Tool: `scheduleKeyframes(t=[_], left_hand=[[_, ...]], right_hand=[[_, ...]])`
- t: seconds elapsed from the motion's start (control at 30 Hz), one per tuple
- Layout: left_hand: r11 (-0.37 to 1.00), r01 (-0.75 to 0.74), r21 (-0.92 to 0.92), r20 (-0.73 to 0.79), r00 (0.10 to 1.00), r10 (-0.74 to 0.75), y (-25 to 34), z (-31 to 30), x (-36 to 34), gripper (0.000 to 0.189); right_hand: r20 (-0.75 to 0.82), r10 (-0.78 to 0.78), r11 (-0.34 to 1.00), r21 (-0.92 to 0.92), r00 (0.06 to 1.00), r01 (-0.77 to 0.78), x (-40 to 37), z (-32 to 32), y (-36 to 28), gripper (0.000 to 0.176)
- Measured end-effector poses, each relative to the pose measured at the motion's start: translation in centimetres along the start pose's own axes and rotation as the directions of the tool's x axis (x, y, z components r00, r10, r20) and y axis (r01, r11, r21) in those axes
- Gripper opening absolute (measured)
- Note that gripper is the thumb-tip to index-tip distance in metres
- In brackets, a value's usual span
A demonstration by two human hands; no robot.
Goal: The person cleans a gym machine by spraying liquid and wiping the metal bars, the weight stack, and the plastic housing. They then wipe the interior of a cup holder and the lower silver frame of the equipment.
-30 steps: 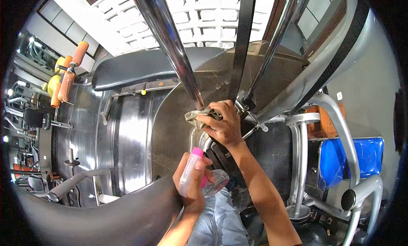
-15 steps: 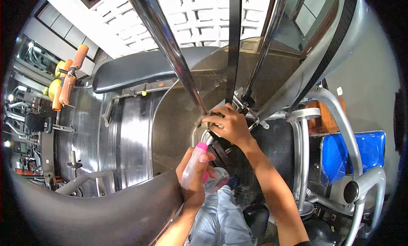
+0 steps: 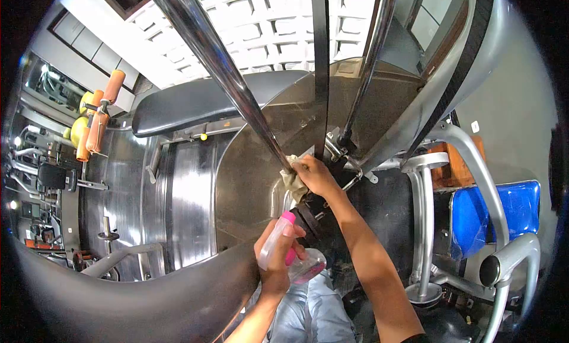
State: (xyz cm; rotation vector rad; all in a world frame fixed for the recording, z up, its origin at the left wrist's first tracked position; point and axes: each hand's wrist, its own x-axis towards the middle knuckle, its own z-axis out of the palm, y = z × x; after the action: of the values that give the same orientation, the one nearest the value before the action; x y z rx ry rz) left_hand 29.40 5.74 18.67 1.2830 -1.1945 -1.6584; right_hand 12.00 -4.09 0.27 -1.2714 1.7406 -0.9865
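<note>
Head view: right fingers (image 3: 307, 167) pinch cloth (image 3: 294, 189) at chrome bar (image 3: 228, 85), left fingers (image 3: 288, 231) clasp spray bottle (image 3: 309, 265) beside the black pad's edge (image 3: 219, 272).

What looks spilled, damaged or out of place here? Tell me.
Nothing clearly stands out. The left hand holds the spray bottle, the right hand has a cloth at the chrome rod, and no spill or breakage shows.

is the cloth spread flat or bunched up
Bunched up: the cloth is creased and crumpled, gathered in the right hand by the chrome rod.
</note>
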Motion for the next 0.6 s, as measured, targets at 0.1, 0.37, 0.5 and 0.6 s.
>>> scheduleKeyframes(t=[0.1,0.37,0.5,0.6], left_hand=[[0.999,0.038,-0.018,0.005,0.999,-0.038,-1.1,0.0,-0.3,0.043],[0.998,0.068,0.004,0.004,0.998,-0.068,-2.8,-0.4,-0.5,0.041],[1.000,0.024,0.008,-0.005,1.000,-0.024,-3.0,-0.2,-0.1,0.040],[0.999,0.034,0.040,-0.014,0.999,-0.033,-2.8,-0.4,0.0,0.040]], right_hand=[[0.047,0.090,0.982,-0.173,0.995,-0.081,0.2,-0.4,-0.4,0.040],[0.086,0.064,0.994,0.087,0.994,-0.071,-0.4,-2.2,-2.1,0.053],[0.017,-0.017,0.983,0.183,1.000,0.013,-1.2,-1.1,-0.8,0.048],[-0.093,-0.205,0.967,0.135,0.974,0.216,-2.4,-0.7,0.1,0.039]])
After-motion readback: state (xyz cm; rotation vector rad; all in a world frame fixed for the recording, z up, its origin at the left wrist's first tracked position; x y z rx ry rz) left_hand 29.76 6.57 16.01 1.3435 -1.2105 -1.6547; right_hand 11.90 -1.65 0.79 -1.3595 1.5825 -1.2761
